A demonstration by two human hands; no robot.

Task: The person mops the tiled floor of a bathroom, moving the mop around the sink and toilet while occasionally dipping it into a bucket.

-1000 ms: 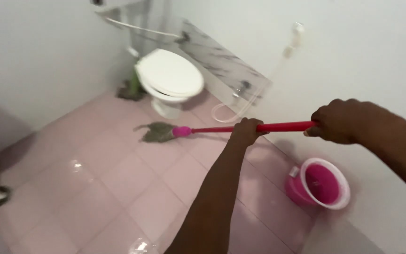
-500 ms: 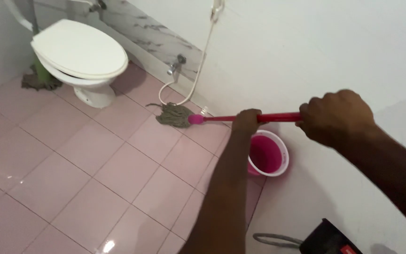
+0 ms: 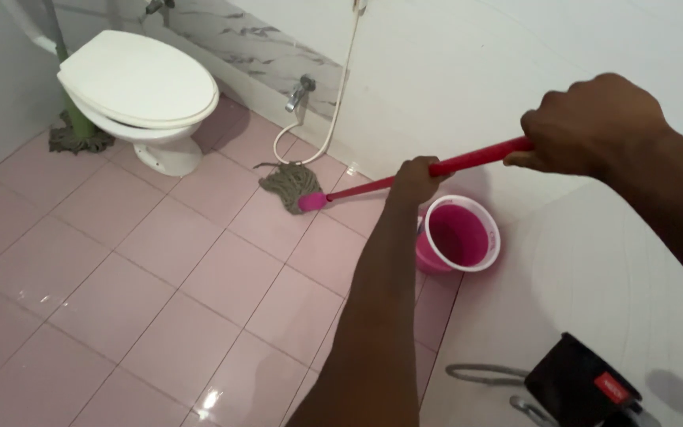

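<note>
Both hands clenched on red mop handle (image 3: pixel 468 160): left hand (image 3: pixel 414 179), right hand (image 3: pixel 590 125). Mop head (image 3: pixel 292 185) on pink floor (image 3: pixel 160 277) beside hose; nearby tiles glisten wet, pink bucket (image 3: pixel 458 235) close.

A white toilet (image 3: pixel 140 87) with its lid shut stands on pink floor tiles (image 3: pixel 120 292). Right of the toilet, a wall tap (image 3: pixel 300 92) and white hose (image 3: pixel 333 119); farther right, a pink bucket (image 3: pixel 460 235).

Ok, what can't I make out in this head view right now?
- Pink bucket: its near side and base hidden by the left hand and forearm.
- Black object: cut off by the bottom edge.
- Red mop handle: its end covered by the right hand.
</note>
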